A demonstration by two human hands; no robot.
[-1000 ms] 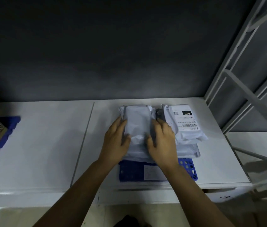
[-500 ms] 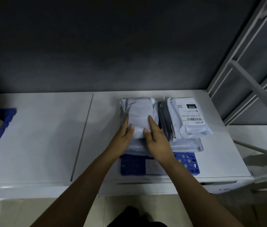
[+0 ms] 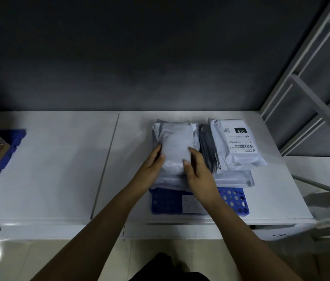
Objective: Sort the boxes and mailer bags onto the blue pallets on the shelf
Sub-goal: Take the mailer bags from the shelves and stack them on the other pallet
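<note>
Shelf [image 3: 58, 169] white, w/ blue pallet [image 3: 166, 201] (dark wall [image 3: 139, 57] behind)

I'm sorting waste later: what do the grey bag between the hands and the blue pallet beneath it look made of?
The grey bag looks like thin plastic film, faintly glossy: it creases and puckers at its ends. The blue pallet seems rigid moulded plastic, matte, judging by its grid of round holes.

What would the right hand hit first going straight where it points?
Probably the plain white mailer bag that the right hand touches; beyond it, the dark back wall, depth unclear.
</note>
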